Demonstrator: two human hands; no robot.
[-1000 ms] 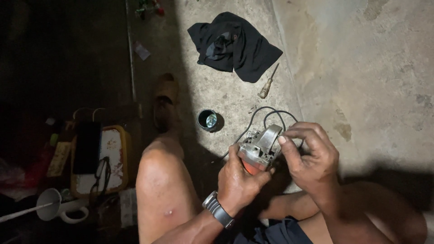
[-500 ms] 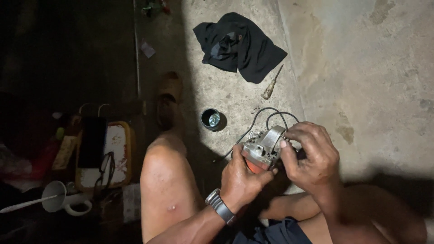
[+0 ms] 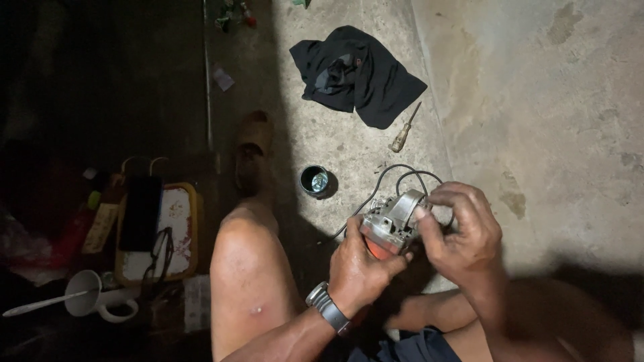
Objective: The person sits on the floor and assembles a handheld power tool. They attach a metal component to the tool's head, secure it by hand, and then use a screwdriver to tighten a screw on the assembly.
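Gripping small motor [image 3: 392, 221], left hand [image 3: 359, 265] below, right hand [image 3: 463, 234] fingers atop

Count at this moment, head view:
- hands: 2, left hand [image 3: 359, 265] and right hand [image 3: 463, 234]
- small motor unit [image 3: 392, 224]: 1, centre right
- wristwatch [image 3: 327, 307]: 1
- screwdriver [image 3: 405, 131]: 1
- black cloth [image 3: 355, 74]: 1, upper centre
- small round tin [image 3: 314, 181]: 1
- sandal [image 3: 253, 151]: 1
- white cup [image 3: 90, 302]: 1, lower left

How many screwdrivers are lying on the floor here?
1: a screwdriver lies on the concrete right of the black cloth, beyond the hands. The dark clutter at left could hide others.
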